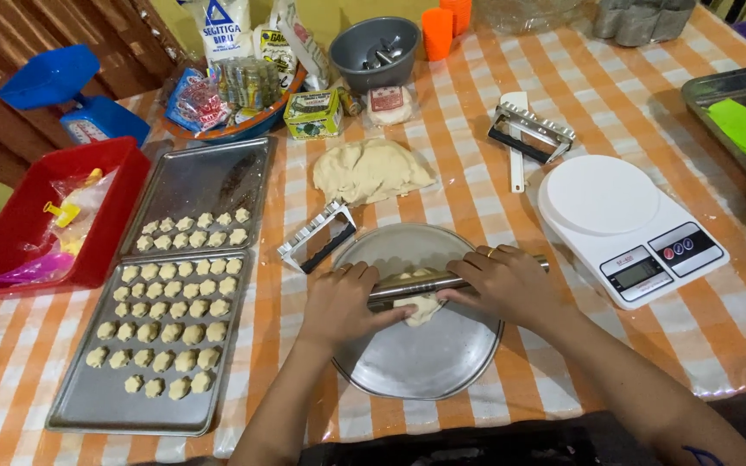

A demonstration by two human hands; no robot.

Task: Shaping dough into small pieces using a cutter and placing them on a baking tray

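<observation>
Both hands press palm-down on a metal rolling pin (pixel 442 280): the left hand (pixel 345 302) curls over its left part, the right hand (pixel 504 283) over its right. The pin lies across a small piece of dough (pixel 421 308) on a round metal tray (pixel 425 354) at lower centre. A dough cutter (pixel 318 236) sits just beside the tray's upper left rim. Above lies a dough lump (pixel 369 169). At left, two baking sheets (pixel 88 406) hold rows of small dough pieces. A white kitchen scale (pixel 623 226) stands at right on the checked worktop (pixel 718 319).

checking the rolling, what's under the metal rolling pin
A small piece of pale dough lies under the rolling pin, on the round metal tray. Its top part is hidden by the pin and both hands.
</observation>
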